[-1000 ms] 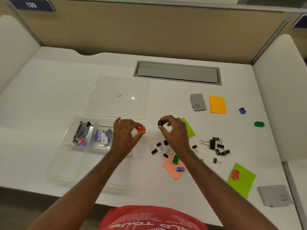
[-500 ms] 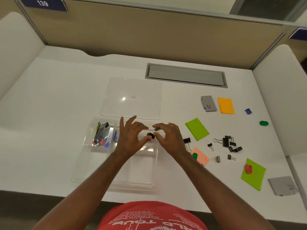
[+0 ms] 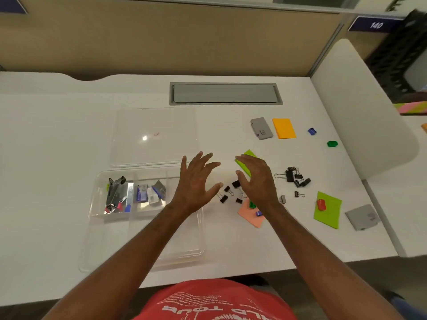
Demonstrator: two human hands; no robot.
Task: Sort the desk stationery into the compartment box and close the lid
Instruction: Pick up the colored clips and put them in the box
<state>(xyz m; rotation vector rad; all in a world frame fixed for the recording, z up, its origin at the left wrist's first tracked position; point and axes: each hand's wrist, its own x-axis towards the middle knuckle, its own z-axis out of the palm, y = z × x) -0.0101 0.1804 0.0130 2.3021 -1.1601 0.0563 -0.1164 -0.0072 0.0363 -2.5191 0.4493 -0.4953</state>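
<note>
While my hands float over the desk, the compartment box (image 3: 147, 227) sits in front of me on the left side. It is see-through plastic with thin walls inside. The far left part holds a shiny stapler (image 3: 116, 195) and some small bits I cannot make out. The part next to it holds little packets (image 3: 150, 192) in blue and grey. The big near part looks bare. The clear lid (image 3: 154, 137) lies flat on the desk just behind the box, off the box.

My left hand (image 3: 196, 183) is above the right edge of the box. Its fingers are spread wide and it holds nothing. My right hand (image 3: 256, 179) is just beside it, fingers straight and loose, and it holds nothing too.

Between and under my hands lie small black binder clips (image 3: 227, 192). I count about five there. A second bunch of black clips (image 3: 294, 177) lies to the right, too tangled to count, with one more (image 3: 299, 194) near it and a silver one (image 3: 283, 199) by my right wrist.

I see four sticky pads: a green pad (image 3: 248, 155) partly under my right hand, a pink pad (image 3: 250, 214) by my wrist, an orange pad (image 3: 284, 128) far back, and a second green pad (image 3: 328, 210) on the right.

There are two grey cases, one (image 3: 261, 128) touching the orange pad and one (image 3: 362, 217) near the desk edge.

Small coloured clips are spread around: a blue one (image 3: 312, 131), a green one (image 3: 332, 143), a red one (image 3: 321, 204) on the right green pad, and a green one (image 3: 252, 204) and a blue one (image 3: 258, 213) on the pink pad. That makes five.
</note>
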